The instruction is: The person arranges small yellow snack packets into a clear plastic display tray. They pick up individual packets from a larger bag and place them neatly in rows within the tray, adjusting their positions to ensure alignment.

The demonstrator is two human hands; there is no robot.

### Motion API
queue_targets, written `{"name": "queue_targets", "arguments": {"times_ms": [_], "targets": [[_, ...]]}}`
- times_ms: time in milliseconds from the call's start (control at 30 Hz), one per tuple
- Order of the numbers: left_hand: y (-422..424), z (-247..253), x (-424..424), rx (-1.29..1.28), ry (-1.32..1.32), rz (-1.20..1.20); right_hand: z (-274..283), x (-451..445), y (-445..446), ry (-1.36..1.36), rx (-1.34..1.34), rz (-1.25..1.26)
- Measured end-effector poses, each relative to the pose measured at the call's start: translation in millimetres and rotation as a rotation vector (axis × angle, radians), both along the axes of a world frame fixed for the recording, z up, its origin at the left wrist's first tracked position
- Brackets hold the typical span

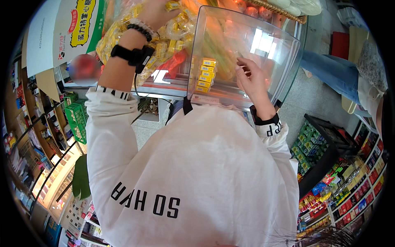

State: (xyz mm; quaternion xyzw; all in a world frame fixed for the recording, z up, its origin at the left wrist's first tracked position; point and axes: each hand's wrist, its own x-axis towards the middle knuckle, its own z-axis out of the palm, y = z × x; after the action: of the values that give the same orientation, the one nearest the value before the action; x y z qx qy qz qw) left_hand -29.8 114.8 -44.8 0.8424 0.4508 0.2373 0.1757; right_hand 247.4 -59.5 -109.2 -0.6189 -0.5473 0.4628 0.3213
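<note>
A clear plastic bin (213, 34) stands before me on the counter. Small yellow boxes (205, 75) are stacked in a column inside it, towards its left side. Over the bin is my right hand (251, 77), its fingers loosely bent and apart, nothing between them. My left hand (159, 14) reaches to the top edge of the picture, over a heap of small yellow packs (166, 46) in clear plastic wrap; its fingertips are partly cut off, and a grip cannot be made out. A red plastic piece (174, 63) lies below the heap.
A large printed carton (61, 37) stands at the left. Behind the bin are a wicker basket rim (277, 10) and round produce (251, 11). A green crate (75, 120) is at the lower left. At the right are a person's jeans-clad leg (330, 74) and stocked shelves (348, 197).
</note>
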Motion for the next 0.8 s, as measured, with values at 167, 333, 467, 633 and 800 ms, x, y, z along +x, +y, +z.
{"name": "queue_targets", "arguments": {"times_ms": [167,333,467,633,800], "targets": [[-28,54,-10,0.081,-0.093,0.336,6,1,-2,0.072,-0.042,-0.023],[-74,66,6,-0.313,-0.777,0.398,40,-7,-1,0.236,-0.039,-0.073],[-118,65,46,-0.446,-0.935,0.161,104,-23,2,0.546,0.027,-0.008],[-144,52,66,-0.804,-1.14,0.178,124,-32,-2,0.436,0.253,0.061],[-152,49,74,-0.984,-1.358,0.174,118,-36,-11,0.6,0.16,-0.119]]}}
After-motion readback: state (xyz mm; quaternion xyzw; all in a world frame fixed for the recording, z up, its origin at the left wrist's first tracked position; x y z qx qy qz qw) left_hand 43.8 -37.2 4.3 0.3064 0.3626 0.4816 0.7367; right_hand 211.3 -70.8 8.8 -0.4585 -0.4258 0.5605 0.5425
